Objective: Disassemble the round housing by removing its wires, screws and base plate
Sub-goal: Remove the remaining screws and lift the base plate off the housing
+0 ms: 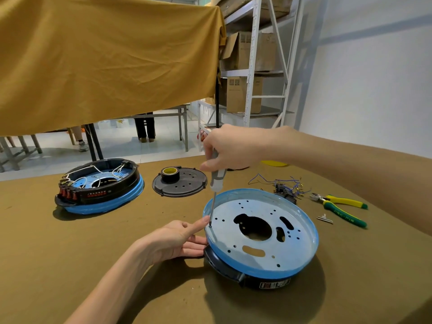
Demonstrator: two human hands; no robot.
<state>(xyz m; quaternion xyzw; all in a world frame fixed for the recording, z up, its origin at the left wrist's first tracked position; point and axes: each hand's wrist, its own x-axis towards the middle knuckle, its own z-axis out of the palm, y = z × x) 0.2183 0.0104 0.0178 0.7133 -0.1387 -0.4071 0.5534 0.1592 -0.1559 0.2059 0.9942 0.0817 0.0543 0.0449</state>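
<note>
I have the round housing [260, 232] sitting near the counter's [70, 265] front right, its blue-rimmed base plate [257, 220] facing up. My right hand [230, 148] grips the grey handle of the screwdriver [214, 195], fingers curled round it from above. The tool's long axis runs almost straight up and down, tilted slightly so the handle leans toward the far edge of the counter, and its tip meets the plate at a screw point just inside the left rim. That contact is what the coming turn depends on, I think: the shaft has to stay square over the screw or the tip could slip out.

My left hand [177, 239] lies flat and relaxed against the housing's left side, fingers extended, the forefinger reaching up to the rim right beside the screwdriver tip. It is the nearer hand to the screw and steadies the housing.

Toward the far right corner lie loose wires [280, 183] and the yellow-green pliers [341, 205], well apart from the plate. A second housing [98, 185] sits near the left edge.
</note>
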